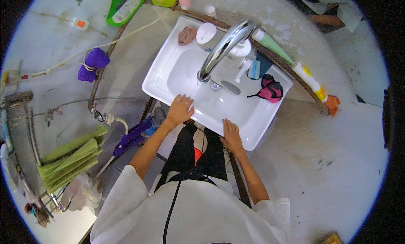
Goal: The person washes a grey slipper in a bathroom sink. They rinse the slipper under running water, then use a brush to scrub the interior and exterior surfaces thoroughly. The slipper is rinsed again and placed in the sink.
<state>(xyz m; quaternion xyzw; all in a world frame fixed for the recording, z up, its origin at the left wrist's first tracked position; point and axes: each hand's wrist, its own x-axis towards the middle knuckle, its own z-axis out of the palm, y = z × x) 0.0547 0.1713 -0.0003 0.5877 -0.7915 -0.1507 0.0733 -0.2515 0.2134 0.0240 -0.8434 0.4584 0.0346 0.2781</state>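
Observation:
A white washbasin (162, 71) stands in front of me, with a tall curved chrome faucet (225, 45) over its bowl. My left hand (180, 110) lies on the basin's near rim, left of the middle, fingers stretched out. Farther right along the same rim rests my right hand (232, 135), its fingers also extended. Neither holds anything. A crumpled pink-and-black cloth item (271, 90) sits at the basin's right side. Close to it is a blue-and-white item (253, 70). Toward the far left corner are a brownish-pink crumpled piece (187, 36) and a white oval object (206, 33).
Along the ledge behind the basin are a pale green tube (273, 46), a white-and-yellow tube (310, 80) and an orange cloth (333, 105). A green bottle (125, 8) stands back left. A purple cloth (93, 65), a small tap (99, 115) and a hanging green towel (71, 159) are leftward.

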